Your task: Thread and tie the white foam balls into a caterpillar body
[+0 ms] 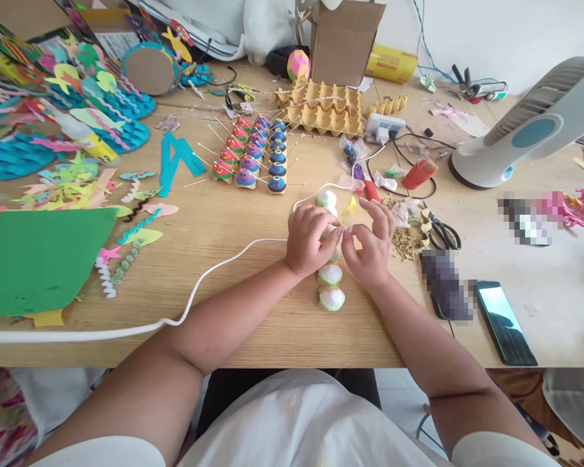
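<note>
Over a strip of egg-carton cups (331, 277) topped with white domes and pale green rims, my two hands meet fingertip to fingertip. My left hand (309, 240) is closed in a pinch, thumb against forefinger. Thumb and forefinger of my right hand (370, 243) are pinched too, its other fingers raised. A small whitish piece (346, 229) shows between the fingertips; its kind is too small to tell. Just beyond them is a little yellow piece (349, 209). The middle cups are partly hidden by my hands.
Three rows of painted egg-carton figures (250, 155) with stick antennae stand ahead. Scissors (442, 230), a phone (503, 322) and a fan (525, 120) lie or stand to the right. A white cable (209, 263) crosses the table. Green sheet (43, 259) and paper cutouts lie left.
</note>
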`<action>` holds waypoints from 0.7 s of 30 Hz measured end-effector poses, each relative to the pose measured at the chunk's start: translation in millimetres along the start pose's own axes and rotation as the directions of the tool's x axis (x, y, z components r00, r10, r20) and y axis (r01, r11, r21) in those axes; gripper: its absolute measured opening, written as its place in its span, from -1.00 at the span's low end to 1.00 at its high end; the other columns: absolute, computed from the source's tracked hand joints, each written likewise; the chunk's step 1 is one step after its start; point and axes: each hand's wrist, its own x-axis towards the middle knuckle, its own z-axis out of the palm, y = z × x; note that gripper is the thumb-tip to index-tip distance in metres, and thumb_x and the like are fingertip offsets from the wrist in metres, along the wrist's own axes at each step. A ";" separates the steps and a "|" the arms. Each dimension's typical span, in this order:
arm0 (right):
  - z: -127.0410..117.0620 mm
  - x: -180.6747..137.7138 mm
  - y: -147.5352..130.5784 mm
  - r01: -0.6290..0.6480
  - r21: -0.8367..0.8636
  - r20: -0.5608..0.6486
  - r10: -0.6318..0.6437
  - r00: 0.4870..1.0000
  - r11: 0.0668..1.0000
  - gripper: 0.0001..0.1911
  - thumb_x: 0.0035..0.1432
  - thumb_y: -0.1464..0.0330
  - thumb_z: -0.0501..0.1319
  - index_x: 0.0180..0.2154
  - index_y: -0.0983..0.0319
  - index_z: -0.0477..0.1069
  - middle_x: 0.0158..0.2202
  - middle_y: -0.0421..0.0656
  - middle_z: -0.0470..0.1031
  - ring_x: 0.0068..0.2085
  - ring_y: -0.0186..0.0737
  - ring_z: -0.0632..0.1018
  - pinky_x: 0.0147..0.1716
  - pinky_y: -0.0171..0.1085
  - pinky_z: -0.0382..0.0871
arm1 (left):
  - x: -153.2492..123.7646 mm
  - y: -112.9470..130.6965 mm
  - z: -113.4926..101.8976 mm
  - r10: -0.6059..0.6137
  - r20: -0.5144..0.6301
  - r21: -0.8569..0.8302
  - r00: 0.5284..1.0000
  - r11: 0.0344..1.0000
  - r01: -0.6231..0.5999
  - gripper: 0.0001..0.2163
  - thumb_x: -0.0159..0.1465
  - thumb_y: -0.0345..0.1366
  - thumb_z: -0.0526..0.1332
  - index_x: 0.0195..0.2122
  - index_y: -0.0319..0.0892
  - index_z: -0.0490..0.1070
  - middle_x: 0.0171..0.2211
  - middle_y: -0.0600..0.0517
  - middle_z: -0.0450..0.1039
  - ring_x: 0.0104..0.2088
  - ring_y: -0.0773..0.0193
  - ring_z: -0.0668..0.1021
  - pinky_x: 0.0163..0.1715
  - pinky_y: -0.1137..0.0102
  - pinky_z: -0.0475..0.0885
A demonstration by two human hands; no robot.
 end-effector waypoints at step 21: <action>16.3 -1.4 11.4 -0.607 0.733 0.360 0.583 0.728 0.306 -0.45 0.21 -0.06 0.53 0.08 -0.01 0.46 -0.16 -0.24 0.53 -0.25 -0.26 0.59 -0.14 -0.19 0.73 | -1.5 -14.4 8.0 -0.159 -0.097 -0.135 0.983 0.980 0.145 -0.78 0.60 -0.06 0.22 -0.11 -0.05 0.52 -0.10 -0.05 0.62 0.01 0.13 0.63 0.14 0.15 0.52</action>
